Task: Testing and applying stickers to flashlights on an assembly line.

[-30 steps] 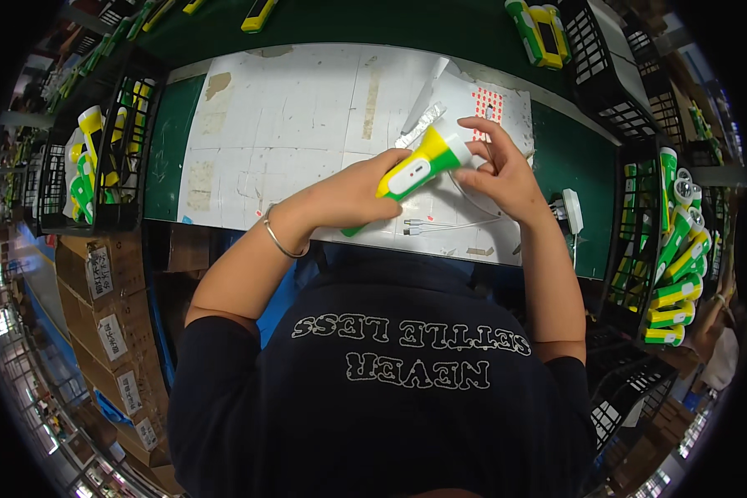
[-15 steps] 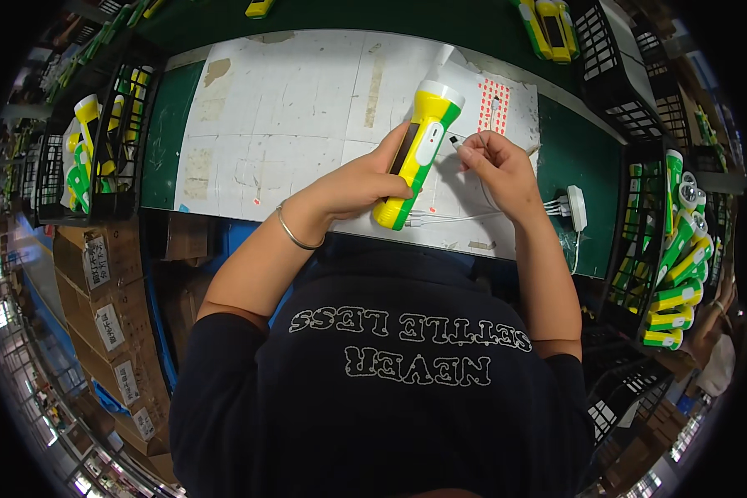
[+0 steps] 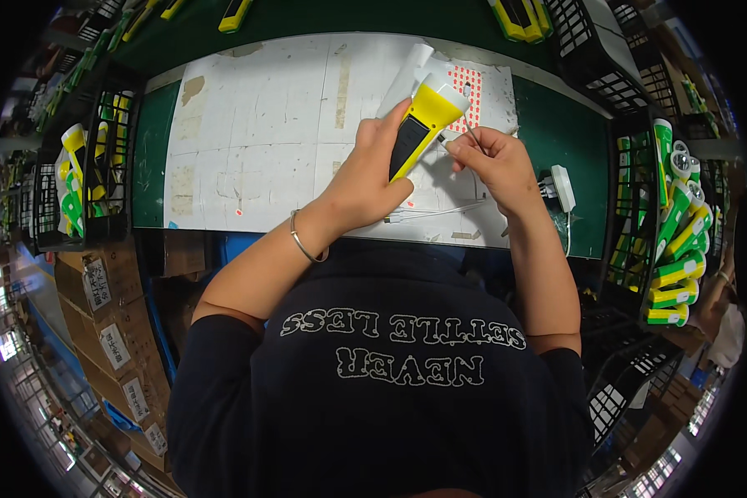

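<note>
A yellow and green flashlight (image 3: pixel 440 106) with a white head and a black panel on its side is held at a slant over the white work surface. My left hand (image 3: pixel 363 181) is wrapped around its body, the head pointing away from me. The panel side faces up, so the flashlight's other side is hidden. Just right of it, my right hand (image 3: pixel 498 166) pinches a cable plug (image 3: pixel 442 141) between thumb and fingers. The plug's tip is close to the flashlight's side; I cannot tell whether they touch.
A white charger block (image 3: pixel 563 187) with several white cables (image 3: pixel 440 212) lies at the right. A red-dotted sticker sheet (image 3: pixel 476 81) is behind my right hand. Black crates with flashlights stand at the left (image 3: pixel 118 187) and right (image 3: pixel 618 187). Cardboard boxes (image 3: pixel 100 332) are stacked lower left.
My left hand has turned the flashlight so its black panel faces up and its port side is out of sight. My right hand still pinches the plug, now nearer the flashlight.
</note>
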{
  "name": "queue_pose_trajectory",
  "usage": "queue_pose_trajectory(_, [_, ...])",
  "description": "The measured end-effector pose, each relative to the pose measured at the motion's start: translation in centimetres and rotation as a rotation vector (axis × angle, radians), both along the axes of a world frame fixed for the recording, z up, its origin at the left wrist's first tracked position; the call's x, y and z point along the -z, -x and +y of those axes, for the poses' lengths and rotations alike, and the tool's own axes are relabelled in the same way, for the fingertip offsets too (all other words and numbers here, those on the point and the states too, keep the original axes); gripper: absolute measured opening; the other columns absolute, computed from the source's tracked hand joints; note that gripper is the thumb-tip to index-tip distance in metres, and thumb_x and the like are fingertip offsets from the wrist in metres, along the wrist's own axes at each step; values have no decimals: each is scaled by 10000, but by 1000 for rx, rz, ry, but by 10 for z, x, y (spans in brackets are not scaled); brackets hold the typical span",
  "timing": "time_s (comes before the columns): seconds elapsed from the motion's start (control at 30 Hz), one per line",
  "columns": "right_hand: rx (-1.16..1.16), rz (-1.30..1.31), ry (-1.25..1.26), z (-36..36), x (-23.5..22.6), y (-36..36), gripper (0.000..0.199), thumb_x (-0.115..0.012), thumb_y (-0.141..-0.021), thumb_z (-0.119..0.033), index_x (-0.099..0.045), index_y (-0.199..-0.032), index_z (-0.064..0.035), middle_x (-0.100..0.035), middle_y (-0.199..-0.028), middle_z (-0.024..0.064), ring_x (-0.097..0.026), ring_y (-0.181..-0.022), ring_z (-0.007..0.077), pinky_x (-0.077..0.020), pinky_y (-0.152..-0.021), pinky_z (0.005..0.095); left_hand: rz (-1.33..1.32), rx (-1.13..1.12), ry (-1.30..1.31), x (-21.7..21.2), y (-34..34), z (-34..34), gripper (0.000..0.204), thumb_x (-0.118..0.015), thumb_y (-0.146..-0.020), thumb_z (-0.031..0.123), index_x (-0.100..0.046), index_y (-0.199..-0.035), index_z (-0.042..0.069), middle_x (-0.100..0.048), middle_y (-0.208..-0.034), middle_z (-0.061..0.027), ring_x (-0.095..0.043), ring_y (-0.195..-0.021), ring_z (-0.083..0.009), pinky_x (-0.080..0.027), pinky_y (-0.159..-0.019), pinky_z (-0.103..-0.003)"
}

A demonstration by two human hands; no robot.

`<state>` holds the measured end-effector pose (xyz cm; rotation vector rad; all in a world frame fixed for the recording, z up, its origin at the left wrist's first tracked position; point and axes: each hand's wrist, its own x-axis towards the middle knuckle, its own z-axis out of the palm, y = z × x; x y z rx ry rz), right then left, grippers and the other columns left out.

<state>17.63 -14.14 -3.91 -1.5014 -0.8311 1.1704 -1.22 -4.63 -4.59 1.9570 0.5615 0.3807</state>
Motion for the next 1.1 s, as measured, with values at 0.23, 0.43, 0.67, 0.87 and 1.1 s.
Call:
queue_pose_trajectory(0.23, [45,-2,4,-1,2,6,170,-672,-791,-154,-620,-815,5,-618,-700,23,-533,-639,51,-403,-601,178,35,-32,-114,10,0,-1,796,-532,-689,77,-185,-1405,81,-377,-1057,-212,-493,-871,-353,-436,-817,-366])
queue_pose_trajectory(0.43, [69,58,111,-3,1,10,161,-668,-796,-154,-616,-808,-2,-620,-700,23,-524,-632,44,-393,-595,172,-28,-77,-142,7,1,-6,790,-536,-683,78,-214,-1403,100,-377,-1053,-200,-504,-845,-348,-449,-789,-375])
queue_pose_trajectory(0.67, [75,37,85,-6,-2,11,166,-669,-796,-154,-611,-814,0,-615,-691,22,-520,-624,45,-390,-590,170,24,-104,-231,7,-1,-11,781,-543,-676,84,-242,-1396,118,-382,-1067,-179,-519,-870,-353,-461,-783,-396])
queue_pose_trajectory(0.87, [43,64,120,-7,-2,6,157,-674,-777,-142,-609,-798,0,-612,-692,28,-526,-626,56,-394,-599,174,4,-78,-195,12,0,-12,793,-550,-666,81,-239,-1396,101,-386,-1049,-175,-509,-881,-342,-457,-793,-385])
queue_pose_trajectory(1.1, [59,58,108,-2,5,6,131,-665,-779,-183,-606,-763,-67,-569,-604,-33,-329,-424,-8,-214,-395,165,33,-46,-88,12,-2,-16,833,-558,-667,61,-198,-1419,89,-392,-1030,-167,-459,-932,-306,-402,-857,-335])
